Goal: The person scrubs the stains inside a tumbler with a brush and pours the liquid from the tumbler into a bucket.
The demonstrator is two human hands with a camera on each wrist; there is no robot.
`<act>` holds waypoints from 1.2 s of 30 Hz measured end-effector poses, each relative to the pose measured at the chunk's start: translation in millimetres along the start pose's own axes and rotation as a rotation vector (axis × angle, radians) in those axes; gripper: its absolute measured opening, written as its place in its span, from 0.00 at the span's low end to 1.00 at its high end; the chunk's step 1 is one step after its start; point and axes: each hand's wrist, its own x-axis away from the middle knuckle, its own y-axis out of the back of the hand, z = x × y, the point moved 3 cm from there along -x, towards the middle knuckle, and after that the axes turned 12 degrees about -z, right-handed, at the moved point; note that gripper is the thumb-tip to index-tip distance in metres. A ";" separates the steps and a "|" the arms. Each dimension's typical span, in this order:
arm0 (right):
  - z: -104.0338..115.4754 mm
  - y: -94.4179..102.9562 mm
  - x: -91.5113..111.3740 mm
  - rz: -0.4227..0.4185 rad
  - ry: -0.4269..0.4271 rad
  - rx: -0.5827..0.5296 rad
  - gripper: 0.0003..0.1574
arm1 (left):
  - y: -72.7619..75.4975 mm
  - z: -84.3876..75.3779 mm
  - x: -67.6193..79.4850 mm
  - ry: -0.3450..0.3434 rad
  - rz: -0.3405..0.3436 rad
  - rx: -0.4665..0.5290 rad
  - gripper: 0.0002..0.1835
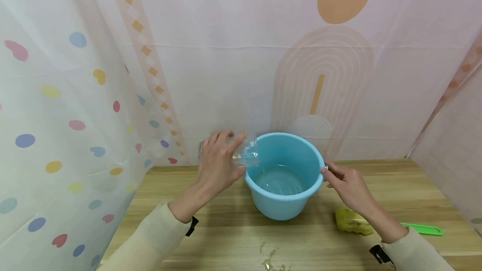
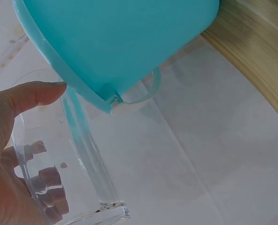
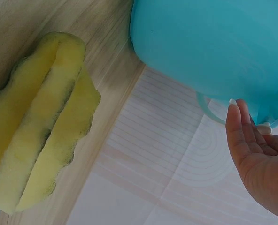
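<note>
My left hand (image 1: 220, 154) grips a clear drinking glass (image 2: 82, 154), tipped on its side with its mouth toward the light blue bucket (image 1: 279, 208). In the left wrist view the thumb lies near the bucket's rim, and the curled fingers show through the glass. The bucket stands upright on the table with shallow water (image 1: 280, 180) in its bottom. On its right side, my right hand (image 1: 350, 185) pinches the rim, thumb on top and fingers beneath. The bucket's pale handle (image 2: 150, 93) hangs behind it.
A yellow sponge (image 1: 352, 221) with a green handle (image 1: 423, 229) lies on the wooden table (image 1: 218, 229), under the right forearm. Small wet spots (image 1: 269, 260) glisten near the front. Patterned curtains (image 1: 222, 74) hang close behind the bucket and along the left.
</note>
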 end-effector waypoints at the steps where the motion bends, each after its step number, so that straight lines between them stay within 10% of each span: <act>1: 0.2 0.0 0.0 0.000 0.001 0.000 0.35 | 0.4 -0.2 -0.5 -0.003 0.000 -0.003 0.40; 36: 5.2 2.7 1.9 -0.008 0.004 -0.018 0.33 | 7.8 -3.6 -4.2 -0.027 0.042 -0.029 0.37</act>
